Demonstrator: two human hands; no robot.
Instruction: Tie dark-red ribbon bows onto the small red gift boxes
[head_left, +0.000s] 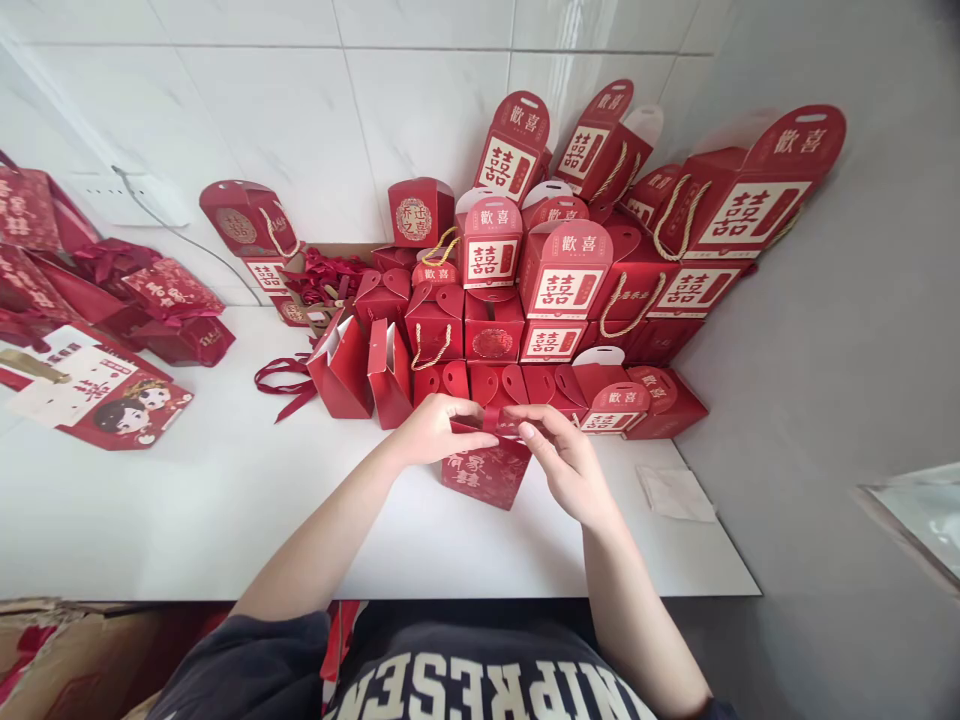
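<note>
As the left hand (429,430) curls in at the ribbon (492,418) atop the red box (484,478), the right hand (581,482) arches opposite, thumb near fingers; whether either pinches, can't tell! Looks light, stiff card, smooth, easily creased: the side edges seem the safest hold. It's on the white table (300,520), before the stacked boxes (493,340).

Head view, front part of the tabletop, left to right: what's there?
Cartoon-couple box → loose ribbon → wider open box → narrower open box → handled box → flat white packet.
</note>
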